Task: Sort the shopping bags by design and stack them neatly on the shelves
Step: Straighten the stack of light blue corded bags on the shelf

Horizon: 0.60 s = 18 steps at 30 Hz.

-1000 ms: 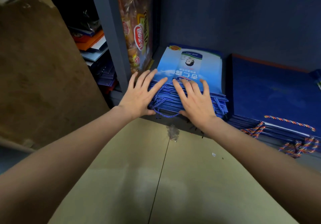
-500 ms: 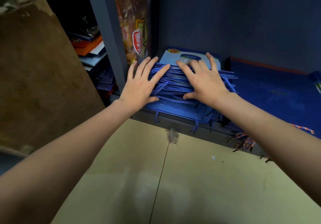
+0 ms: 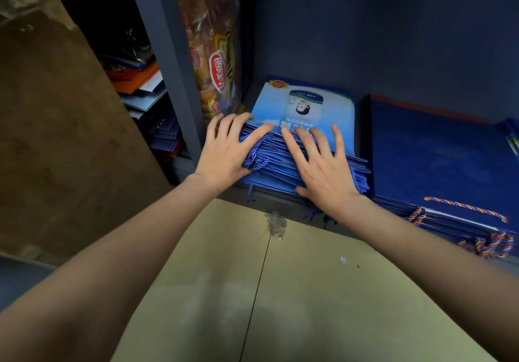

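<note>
Shopping bags in light blue (image 3: 306,106), printed with a small portrait panel, lie flat in a stack on the dark shelf (image 3: 283,197), and we have both palms spread on the near end of that stack. Our left hand (image 3: 227,151) rests on the left corner with its fingers straight and fanned apart, their tips reaching onto the top bag, while the blue rope handles (image 3: 257,152) bunch up just beside the thumb. Our right hand (image 3: 323,165) lies flat on the right half, fingers likewise straight and spread, gripping nothing, with its thumb at the front edge of the stack. Just to the right, on the same shelf, lies a second stack of dark navy bags (image 3: 438,151) with multicoloured twisted handles (image 3: 466,207) hanging over the front. To the left of the light blue stack a tall snack packet (image 3: 216,53) stands upright against the shelf's grey post (image 3: 168,61). Beyond that post, in the next bay, we see a jumble of orange, white and dark bags (image 3: 143,89). A brown cardboard sheet (image 3: 56,126) leans at far left, and below the shelf the floor tiles (image 3: 280,291) are pale.
</note>
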Available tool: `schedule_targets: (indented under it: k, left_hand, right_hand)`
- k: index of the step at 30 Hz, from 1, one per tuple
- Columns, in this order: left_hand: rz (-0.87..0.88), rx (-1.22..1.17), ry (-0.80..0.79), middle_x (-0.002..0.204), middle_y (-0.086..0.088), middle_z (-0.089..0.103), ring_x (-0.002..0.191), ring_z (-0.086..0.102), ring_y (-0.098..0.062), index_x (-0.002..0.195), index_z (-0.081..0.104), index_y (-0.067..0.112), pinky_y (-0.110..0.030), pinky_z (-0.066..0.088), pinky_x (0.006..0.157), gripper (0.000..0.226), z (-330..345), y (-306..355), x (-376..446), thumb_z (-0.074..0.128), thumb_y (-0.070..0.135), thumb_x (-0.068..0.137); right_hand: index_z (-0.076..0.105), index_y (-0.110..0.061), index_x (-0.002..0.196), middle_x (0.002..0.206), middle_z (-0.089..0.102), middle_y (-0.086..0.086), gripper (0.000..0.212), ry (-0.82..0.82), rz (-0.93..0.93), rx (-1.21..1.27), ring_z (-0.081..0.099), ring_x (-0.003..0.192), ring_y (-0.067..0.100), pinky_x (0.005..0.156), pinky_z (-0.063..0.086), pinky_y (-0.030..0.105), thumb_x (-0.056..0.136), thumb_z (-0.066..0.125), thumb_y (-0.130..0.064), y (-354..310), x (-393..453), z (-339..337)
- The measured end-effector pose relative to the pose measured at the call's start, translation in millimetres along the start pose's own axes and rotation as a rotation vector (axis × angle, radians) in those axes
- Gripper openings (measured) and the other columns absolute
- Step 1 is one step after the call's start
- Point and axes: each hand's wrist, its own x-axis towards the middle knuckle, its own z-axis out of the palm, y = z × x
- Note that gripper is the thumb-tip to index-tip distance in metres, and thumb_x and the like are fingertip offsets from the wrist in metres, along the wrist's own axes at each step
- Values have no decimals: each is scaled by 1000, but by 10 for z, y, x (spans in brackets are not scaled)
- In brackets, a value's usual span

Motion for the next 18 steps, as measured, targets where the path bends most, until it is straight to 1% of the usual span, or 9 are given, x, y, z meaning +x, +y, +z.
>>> schedule_targets:
  k: [2,5,8,11,14,16,18]
  left_hand:
    - [5,-21,9,128,-16,51,113,39,-32,135,33,28,-47,21,103,99,14,-6,1,86,45,53]
    - [-5,-28,-30,128,-16,49,113,37,-31,137,33,27,-46,22,102,102,41,-11,-47,86,48,52]
    - [17,-32,-84,131,-16,46,115,38,-31,141,29,26,-48,27,101,107,73,-56,-120,85,51,54]
    - [37,-54,-128,132,-17,47,117,39,-32,142,26,25,-51,33,101,109,93,-90,-188,88,42,54]
    - [21,-76,-149,131,-15,49,116,43,-32,141,26,25,-49,31,101,111,107,-53,-215,90,34,50]
    - [13,-86,-152,130,-14,50,113,47,-34,141,26,25,-48,30,99,110,140,-52,-214,90,34,51]
    - [35,-76,-148,130,-13,51,112,49,-34,141,27,25,-47,32,98,110,158,-79,-194,89,35,52]
  right_hand:
    - [16,-14,148,138,47,13,131,24,8,-20,50,120,35,108,27,57,43,87,-49,1,-39,24]
    - [17,-15,148,140,45,12,124,21,7,-38,48,123,35,107,27,57,48,85,-43,-8,-28,52]
    - [18,-16,147,140,46,11,118,34,-14,-60,48,123,34,107,29,56,52,84,-39,-22,4,105]
    - [20,-16,146,138,49,11,109,53,-34,-66,50,121,34,106,31,55,58,80,-34,-53,-15,151]
    - [18,-16,146,137,50,11,107,66,-49,-76,51,121,33,105,32,54,60,80,-36,-59,-24,166]
    - [18,-16,146,137,50,10,110,77,-56,-78,51,121,32,105,33,54,59,81,-38,-45,-11,175]
    - [16,-15,146,135,51,10,115,67,-70,-92,52,118,31,106,32,53,56,81,-43,-11,4,176]
